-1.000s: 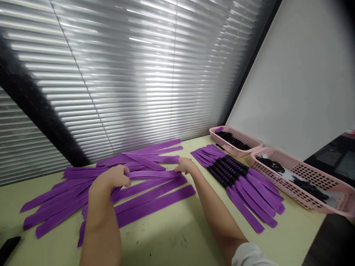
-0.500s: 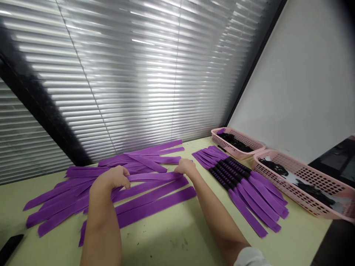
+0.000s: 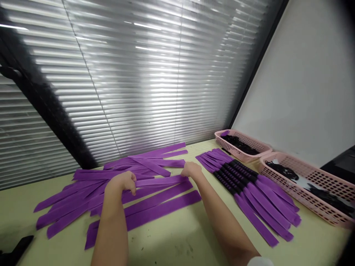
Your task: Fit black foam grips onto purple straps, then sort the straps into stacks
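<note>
A long purple fabric strip [image 3: 161, 181] is stretched between my two hands, low over other strips on the table. My left hand [image 3: 122, 181] pinches it toward its left part, thumb and fingers pressed together. The strip's right end sits in the closed fingers of my right hand [image 3: 192, 170]. Under and around them lie several loose purple strips [image 3: 166, 207], flat and overlapping, fanned out to the left. To the right of my right hand is a neat row of purple strips with black banded middles [image 3: 235, 175].
Two pink perforated baskets stand at the right: the far basket [image 3: 266, 148] with black items, the near basket [image 3: 337, 218] with black and white items. Window blinds [image 3: 155, 81] rise behind the pale yellow table [image 3: 166, 244]. A black object [image 3: 20, 247] lies at the left front.
The view has shifted slightly, so everything appears a little farther right and lower. Both hands keep hold of the same strip, with little other movement.
</note>
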Action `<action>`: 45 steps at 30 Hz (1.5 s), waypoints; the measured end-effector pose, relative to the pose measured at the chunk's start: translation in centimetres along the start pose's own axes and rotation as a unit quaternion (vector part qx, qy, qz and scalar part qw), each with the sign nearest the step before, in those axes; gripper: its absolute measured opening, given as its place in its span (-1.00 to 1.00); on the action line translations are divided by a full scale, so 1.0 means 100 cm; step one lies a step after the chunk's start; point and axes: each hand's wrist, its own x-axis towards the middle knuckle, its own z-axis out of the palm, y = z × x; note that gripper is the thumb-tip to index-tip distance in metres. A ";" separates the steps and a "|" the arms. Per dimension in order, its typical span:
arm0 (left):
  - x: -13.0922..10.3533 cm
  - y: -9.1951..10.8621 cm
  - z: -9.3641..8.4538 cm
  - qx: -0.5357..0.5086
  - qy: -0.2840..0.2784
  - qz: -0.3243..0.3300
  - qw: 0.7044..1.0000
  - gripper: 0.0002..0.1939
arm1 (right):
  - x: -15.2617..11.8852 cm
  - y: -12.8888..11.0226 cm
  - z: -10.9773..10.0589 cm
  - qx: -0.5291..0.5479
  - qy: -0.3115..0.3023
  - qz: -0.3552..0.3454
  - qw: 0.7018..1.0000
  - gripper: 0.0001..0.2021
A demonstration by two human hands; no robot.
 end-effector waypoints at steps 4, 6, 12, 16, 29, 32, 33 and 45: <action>0.000 0.005 0.003 0.021 -0.006 -0.021 1.000 -0.75 | 0.004 0.005 -0.001 0.003 -0.014 -0.007 1.000 -0.68; -0.001 0.011 0.008 0.052 -0.017 -0.039 0.998 -0.74 | 0.005 0.007 -0.001 0.004 -0.020 -0.010 1.000 -0.76; -0.011 0.013 0.033 0.127 0.056 -0.047 0.989 -0.41 | 0.010 0.010 0.001 0.004 -0.035 -0.025 0.999 -0.88; -0.024 -0.014 0.041 0.121 0.089 0.015 0.989 -0.41 | 0.010 0.011 0.001 0.001 -0.037 -0.032 0.999 -0.86; -0.043 -0.077 0.047 0.044 0.098 0.074 0.991 -0.45 | 0.020 0.014 0.005 0.005 -0.063 -0.034 0.997 -0.94; -0.045 -0.074 0.047 0.048 0.094 0.076 0.992 -0.44 | 0.015 0.012 0.001 -0.009 -0.057 -0.048 0.997 -0.89; -0.046 -0.072 0.047 0.049 0.090 0.073 0.992 -0.44 | 0.011 0.011 -0.001 -0.014 -0.045 -0.057 0.997 -0.82; -0.051 -0.062 0.046 0.057 0.071 0.056 0.994 -0.22 | -0.024 -0.035 0.020 -0.009 -0.031 -0.429 0.903 -0.43</action>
